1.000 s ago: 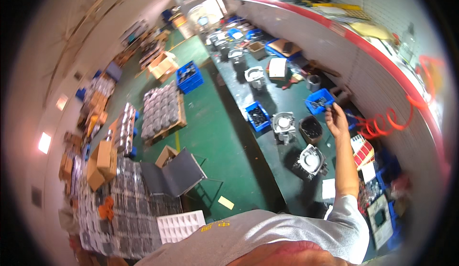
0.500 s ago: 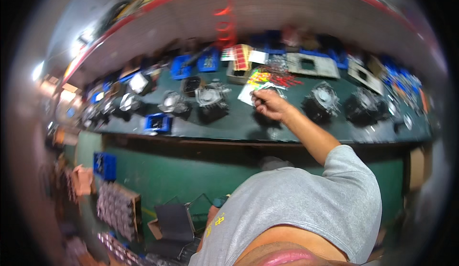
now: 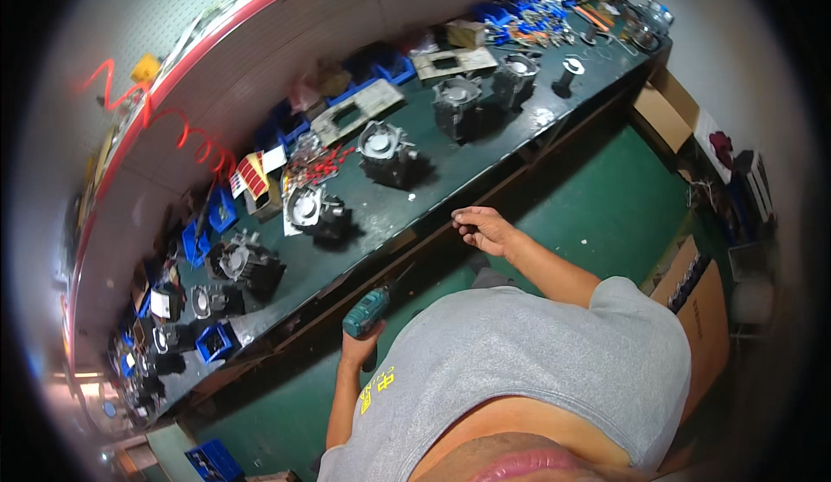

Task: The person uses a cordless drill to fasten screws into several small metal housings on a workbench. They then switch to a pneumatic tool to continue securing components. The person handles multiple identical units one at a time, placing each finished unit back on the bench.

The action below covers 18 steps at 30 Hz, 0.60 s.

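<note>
My view puts the right hand [image 3: 483, 227] just off the tabletop's [image 3: 485, 166] front edge, fingers curled and tips drawn together; I can't tell whether they pinch something small. The left hand [image 3: 363, 341] grips a teal power driver [image 3: 366, 311], its slim bit slanting toward that same edge. Half a second ago I had the right hand over the tabletop; now my view has swung toward the right end, and neither hand touches a part. I judge this a gap between contacts.

Nearest, a motor-like housing [image 3: 381, 148] stands between the front and back edges: rough-looking, dull grey, ribbed and angular, with a smooth pale disc on top. Another housing [image 3: 316, 212] stands to its left, near thin red-tipped leads [image 3: 327, 168]. Behind, a flat, scuffed plate [image 3: 381, 98] with a cut-out lies toward the back edge. Glossy blue-and-white wires [image 3: 541, 23] heap near the far right corner.
</note>
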Motion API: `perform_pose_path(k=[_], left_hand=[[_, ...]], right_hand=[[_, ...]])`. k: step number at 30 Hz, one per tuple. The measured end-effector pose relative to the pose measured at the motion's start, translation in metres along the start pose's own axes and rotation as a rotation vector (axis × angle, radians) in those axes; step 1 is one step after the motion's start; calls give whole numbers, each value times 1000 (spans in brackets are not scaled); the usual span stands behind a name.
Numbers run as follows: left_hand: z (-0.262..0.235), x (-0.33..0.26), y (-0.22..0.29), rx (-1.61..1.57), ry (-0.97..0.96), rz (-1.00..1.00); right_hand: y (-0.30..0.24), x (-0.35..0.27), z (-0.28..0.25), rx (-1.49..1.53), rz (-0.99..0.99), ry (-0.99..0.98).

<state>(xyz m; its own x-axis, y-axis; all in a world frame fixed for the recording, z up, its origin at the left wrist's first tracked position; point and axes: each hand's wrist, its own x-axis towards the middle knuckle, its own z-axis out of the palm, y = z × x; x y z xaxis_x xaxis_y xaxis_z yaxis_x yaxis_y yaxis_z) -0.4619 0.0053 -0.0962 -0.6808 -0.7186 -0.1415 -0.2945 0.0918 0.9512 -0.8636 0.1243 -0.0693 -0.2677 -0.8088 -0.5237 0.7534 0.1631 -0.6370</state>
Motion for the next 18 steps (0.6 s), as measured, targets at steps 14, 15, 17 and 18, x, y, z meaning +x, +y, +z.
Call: perform_pose_path(k=[14,15,17,18], left_hand=[[242,165,187,-347,-350,-95],[258,175,199,-329,-363,-86],[286,191,220,-268,-381,-76],[302,201,228,-241,-399,-74]], right_hand=[[-132,-57,-212,382,-296,128],[-140,-56,-226,415,-308,153],[-165,-61,-248,431,-340,154],[-176,-64,-262,443,-357,154]])
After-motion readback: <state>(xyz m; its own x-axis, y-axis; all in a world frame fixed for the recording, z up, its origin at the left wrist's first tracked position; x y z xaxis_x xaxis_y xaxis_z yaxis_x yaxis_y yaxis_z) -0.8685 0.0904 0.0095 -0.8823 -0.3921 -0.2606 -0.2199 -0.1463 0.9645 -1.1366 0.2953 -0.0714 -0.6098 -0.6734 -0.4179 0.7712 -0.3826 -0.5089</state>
